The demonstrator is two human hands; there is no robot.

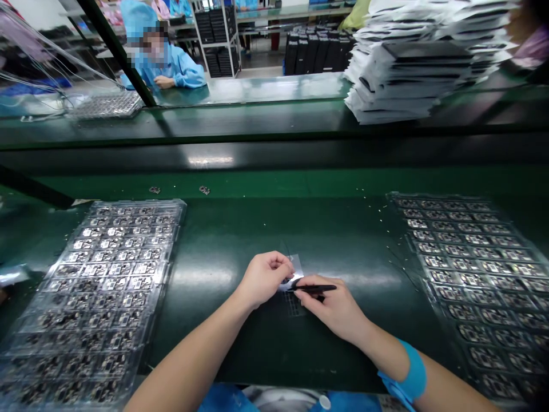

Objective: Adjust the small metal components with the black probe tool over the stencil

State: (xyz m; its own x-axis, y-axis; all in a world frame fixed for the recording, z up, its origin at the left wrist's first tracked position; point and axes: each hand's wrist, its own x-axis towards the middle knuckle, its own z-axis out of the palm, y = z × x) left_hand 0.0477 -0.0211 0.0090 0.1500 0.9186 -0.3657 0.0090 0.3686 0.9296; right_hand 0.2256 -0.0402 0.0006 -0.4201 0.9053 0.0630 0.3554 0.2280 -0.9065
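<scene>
My left hand [265, 276] is closed in a pinch on a small clear film piece [295, 268] at the middle of the green bench. My right hand [332, 306] is closed round black tweezers [315, 288], whose tip points left at the small part under my left fingers. The two hands touch each other over a small dark gridded patch [294, 304] on the mat. A blue wrist strap [409, 375] sits on my right forearm.
A clear tray of several small metal parts [107, 286] lies at the left, another tray [476, 274] at the right. Two loose parts [205, 189] lie farther back. Stacked trays [412, 68] stand beyond the conveyor. A person in a blue coat [171, 66] sits opposite.
</scene>
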